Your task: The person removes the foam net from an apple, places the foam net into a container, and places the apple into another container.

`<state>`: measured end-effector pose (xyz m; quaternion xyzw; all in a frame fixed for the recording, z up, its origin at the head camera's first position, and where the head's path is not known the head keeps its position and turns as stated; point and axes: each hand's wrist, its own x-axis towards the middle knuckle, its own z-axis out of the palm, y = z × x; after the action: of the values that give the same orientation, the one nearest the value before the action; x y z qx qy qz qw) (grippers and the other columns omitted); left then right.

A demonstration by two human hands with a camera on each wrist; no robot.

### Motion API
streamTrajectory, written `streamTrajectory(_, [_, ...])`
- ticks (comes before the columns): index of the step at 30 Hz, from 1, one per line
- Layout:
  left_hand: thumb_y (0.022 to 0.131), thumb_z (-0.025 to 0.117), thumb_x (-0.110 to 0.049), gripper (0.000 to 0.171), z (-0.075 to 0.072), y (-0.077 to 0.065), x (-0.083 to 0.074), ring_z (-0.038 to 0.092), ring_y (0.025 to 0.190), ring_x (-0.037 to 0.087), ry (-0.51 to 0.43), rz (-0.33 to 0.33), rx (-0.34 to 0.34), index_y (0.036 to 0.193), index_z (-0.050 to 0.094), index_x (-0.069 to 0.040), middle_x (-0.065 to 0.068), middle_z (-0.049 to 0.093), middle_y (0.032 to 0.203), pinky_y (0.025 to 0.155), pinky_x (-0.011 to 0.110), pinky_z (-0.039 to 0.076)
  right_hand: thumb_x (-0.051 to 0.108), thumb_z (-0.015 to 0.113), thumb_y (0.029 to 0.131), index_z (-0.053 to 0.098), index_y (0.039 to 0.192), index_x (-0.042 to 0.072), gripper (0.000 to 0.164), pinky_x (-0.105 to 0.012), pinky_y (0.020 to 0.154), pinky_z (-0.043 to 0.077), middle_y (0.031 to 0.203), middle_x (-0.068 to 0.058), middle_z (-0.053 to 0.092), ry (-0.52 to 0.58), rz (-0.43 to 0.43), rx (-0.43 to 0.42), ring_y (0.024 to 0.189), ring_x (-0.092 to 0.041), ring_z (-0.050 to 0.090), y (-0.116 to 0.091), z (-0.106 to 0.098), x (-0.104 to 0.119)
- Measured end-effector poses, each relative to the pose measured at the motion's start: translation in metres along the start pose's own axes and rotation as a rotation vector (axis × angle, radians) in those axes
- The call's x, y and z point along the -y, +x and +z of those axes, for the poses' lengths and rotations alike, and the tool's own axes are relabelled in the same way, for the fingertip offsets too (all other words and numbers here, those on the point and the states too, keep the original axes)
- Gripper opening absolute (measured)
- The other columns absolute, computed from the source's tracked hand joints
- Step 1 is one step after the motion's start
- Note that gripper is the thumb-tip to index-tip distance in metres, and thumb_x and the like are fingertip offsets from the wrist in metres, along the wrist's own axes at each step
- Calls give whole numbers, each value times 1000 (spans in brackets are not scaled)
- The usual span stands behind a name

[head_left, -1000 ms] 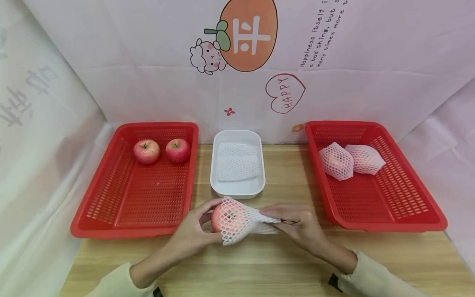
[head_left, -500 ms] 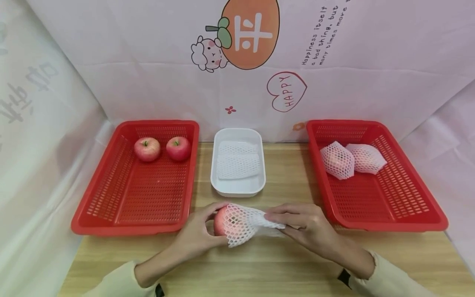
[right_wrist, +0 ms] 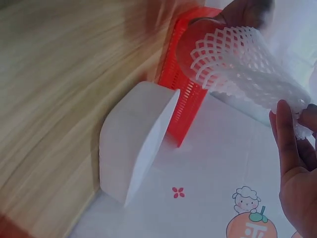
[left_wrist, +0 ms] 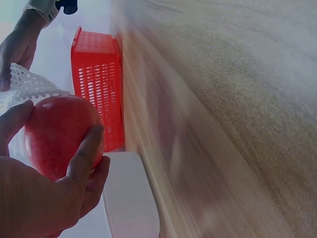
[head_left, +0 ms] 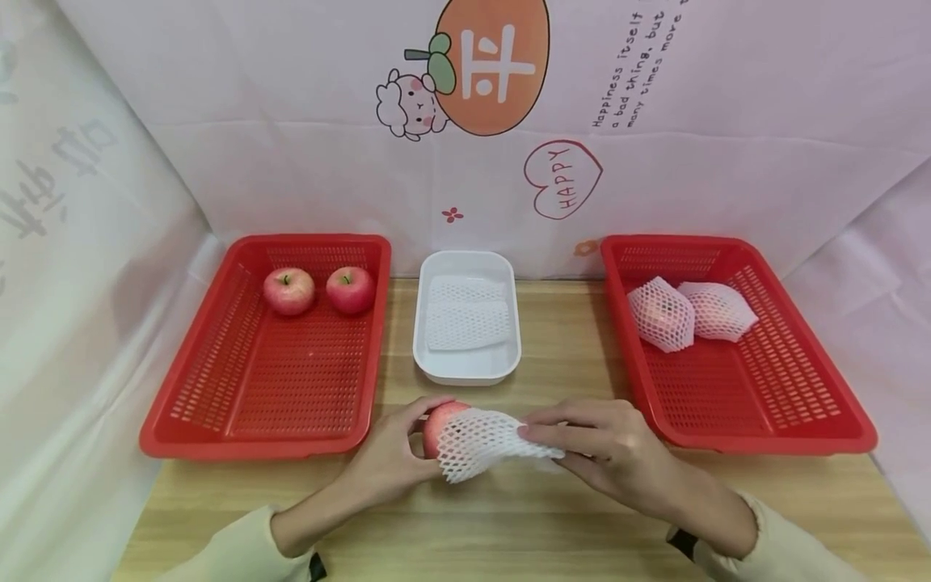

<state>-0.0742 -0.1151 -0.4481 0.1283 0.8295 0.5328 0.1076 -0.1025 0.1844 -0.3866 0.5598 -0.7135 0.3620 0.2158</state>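
Note:
My left hand [head_left: 389,453] grips a red apple [left_wrist: 62,134] from its left side, fingers and thumb curled round it. A white foam net sleeve [head_left: 480,440] covers the apple's right part, and its loose end stretches to the right. With thumb and fingers, my right hand [head_left: 611,449] pinches that loose end, as the right wrist view also shows at the net's narrow tail. Bare red skin shows on the apple's left side. Both hands are above the table, in front of the white tray [head_left: 468,378].
Two bare apples [head_left: 288,292] lie at the back of the left red basket [head_left: 153,432]. Two net-wrapped apples [head_left: 662,315] lie in the right red basket [head_left: 865,436]. Flat foam nets [head_left: 467,325] rest in the white tray between them. A printed cloth [head_left: 313,178] hangs behind.
The apple, net and both hands have shifted slightly to the right. The net's rim now sits differently on the apple, with more of the apple's top bare.

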Motion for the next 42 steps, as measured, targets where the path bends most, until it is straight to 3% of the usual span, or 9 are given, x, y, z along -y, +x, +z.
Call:
streamTrajectory(8, [76, 93, -19, 76, -1, -2, -3, 70, 115, 21, -17, -22, 0, 145, 62, -18, 1, 71, 132, 95, 30, 56, 25, 67, 106, 82, 108, 3, 27, -23, 84, 62, 101, -13, 78, -30, -1, -34, 83, -22, 77, 5, -19, -4])
streamTrajectory(13, [79, 95, -36, 77, -3, -4, -4, 67, 122, 19, -13, -32, -6, 147, 60, -23, -4, 69, 135, 102, 32, 54, 26, 67, 106, 82, 105, 3, 27, -18, 77, 62, 99, -13, 79, -75, -8, -56, 82, -20, 77, 12, -35, -10])
streamTrajectory(19, [79, 95, -34, 76, -6, -9, -7, 70, 120, 26, -7, -10, -7, 145, 61, -23, 0, 70, 135, 97, 31, 56, 32, 65, 107, 83, 103, 4, 34, -14, 83, 59, 98, -12, 80, -111, 57, -46, 85, -18, 76, 20, -49, -20])
streamTrajectory(26, [78, 96, -28, 75, -10, -14, -15, 68, 123, 34, -59, -20, -9, 144, 61, -21, 8, 69, 135, 92, 32, 59, 36, 67, 104, 83, 108, 3, 36, -8, 74, 55, 100, -13, 80, -86, 147, -27, 95, -10, 76, 29, -60, -32])
streamTrajectory(28, [78, 96, -28, 75, -11, -16, -18, 67, 125, 34, -80, -33, -5, 144, 61, -22, 8, 68, 135, 91, 30, 60, 37, 68, 103, 83, 111, 5, 36, -8, 77, 55, 102, -12, 80, -90, 195, -9, 97, -8, 75, 32, -63, -35])
streamTrajectory(31, [79, 95, -26, 74, -13, -18, -21, 66, 127, 36, -117, -45, 2, 145, 61, -21, 9, 67, 137, 87, 28, 62, 14, 85, 91, 83, 112, 5, 23, -8, 84, 55, 104, -12, 81, -121, 232, 21, 96, -16, 77, 39, -67, -40])
streamTrajectory(35, [79, 95, -22, 75, -18, -20, -27, 63, 130, 39, -170, -47, 6, 146, 60, -20, 13, 64, 139, 84, 29, 63, -19, 91, 64, 82, 111, 4, 54, -6, 77, 53, 105, -10, 81, -176, 226, 41, 92, -27, 78, 50, -71, -50])
streamTrajectory(38, [79, 95, -21, 76, -23, -21, -32, 62, 132, 39, -199, -55, 9, 147, 59, -20, 13, 63, 141, 86, 31, 64, -21, 91, 64, 83, 110, 3, 52, -6, 71, 52, 105, -9, 81, -190, 247, 41, 89, -25, 77, 59, -74, -57])
streamTrajectory(42, [80, 94, -19, 78, -31, -22, -36, 62, 132, 37, -231, -59, 7, 149, 57, -20, 13, 61, 143, 87, 33, 64, -19, 90, 68, 82, 110, 2, 48, -5, 84, 52, 106, -10, 81, -193, 299, 47, 95, -27, 78, 68, -76, -67])
